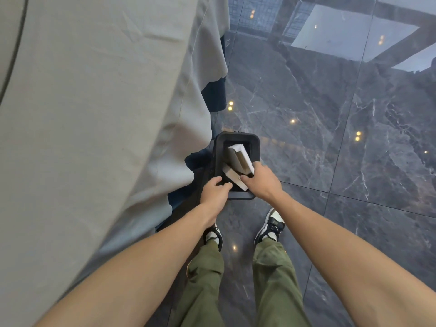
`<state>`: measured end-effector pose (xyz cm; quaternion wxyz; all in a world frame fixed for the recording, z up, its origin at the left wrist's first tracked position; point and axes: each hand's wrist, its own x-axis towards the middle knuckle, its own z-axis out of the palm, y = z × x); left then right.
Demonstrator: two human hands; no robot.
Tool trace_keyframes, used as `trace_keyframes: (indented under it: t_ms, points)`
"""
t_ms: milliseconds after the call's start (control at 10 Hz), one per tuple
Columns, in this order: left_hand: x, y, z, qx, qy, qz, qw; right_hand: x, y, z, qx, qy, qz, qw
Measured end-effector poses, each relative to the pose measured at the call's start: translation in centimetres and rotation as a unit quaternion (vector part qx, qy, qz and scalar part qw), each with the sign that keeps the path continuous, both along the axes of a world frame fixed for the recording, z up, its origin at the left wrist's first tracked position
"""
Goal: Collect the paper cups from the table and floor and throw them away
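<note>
A black rectangular trash bin (256, 147) stands on the floor beside the draped table. Two stacks of white paper cups lie slanted in its opening. The upper cup stack (239, 158) leans toward the bin's far side, and my right hand (262, 184) grips its near end. The lower cup stack (233, 180) lies under it, toward the near rim. My left hand (214, 193) is at the bin's near left corner with its fingers curled over the rim, right beside the lower stack.
A table under a grey cloth (106, 102) fills the left side, its hem hanging close to the bin. The floor (330, 138) is dark glossy marble tile with light reflections. My two shoes (271, 226) stand just behind the bin.
</note>
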<state>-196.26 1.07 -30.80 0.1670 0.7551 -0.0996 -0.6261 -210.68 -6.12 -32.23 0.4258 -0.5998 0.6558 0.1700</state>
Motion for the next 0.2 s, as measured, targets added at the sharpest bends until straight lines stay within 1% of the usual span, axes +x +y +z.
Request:
trace_keyframes:
  t_ms: [100,200]
  points:
    - [0.8,-1.3,1.6,-0.049,-0.087,-0.159,0.982,-0.6,-0.5,2.0,0.018,-0.001,0.068,0.998]
    - [1.0,-2.5,3.9,-0.079,-0.155,-0.262,0.949,-0.9,-1.0,4.0,0.021,0.005,0.116,0.993]
